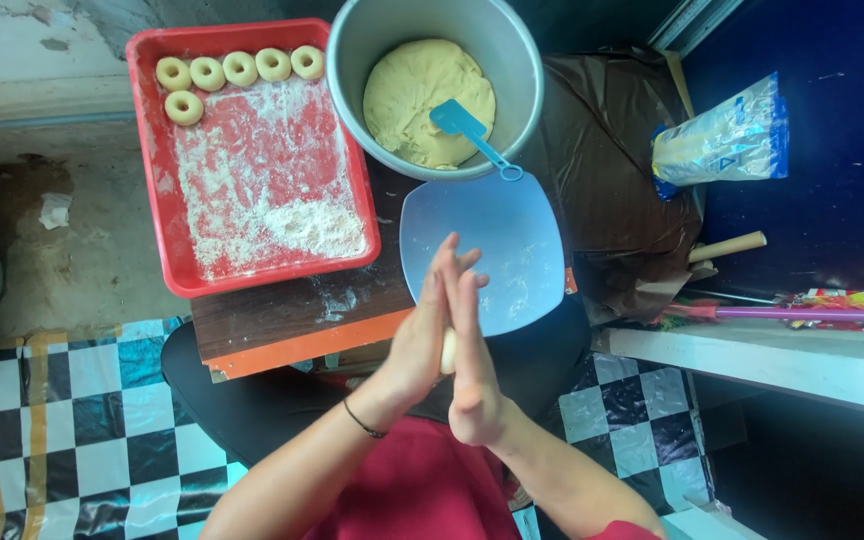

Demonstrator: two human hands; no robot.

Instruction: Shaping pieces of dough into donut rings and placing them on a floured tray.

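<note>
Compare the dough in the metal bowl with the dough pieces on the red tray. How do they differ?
The dough in the metal bowl is one big, unshaped lump; the dough pieces on the red tray are six small rings with holes. A blue scraper lies on the bowl dough; the rings sit apart on the floured red tray, five in a row, one below. Both are the same pale yellow.

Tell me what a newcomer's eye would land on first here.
First, the two hands pressed palm to palm at lower centre, left hand and right hand, with a piece of dough squeezed between them. Next, the red tray at upper left, dusted with flour and holding six dough rings along its far edge. Beside it sits a metal bowl of dough with a blue scraper.
</note>
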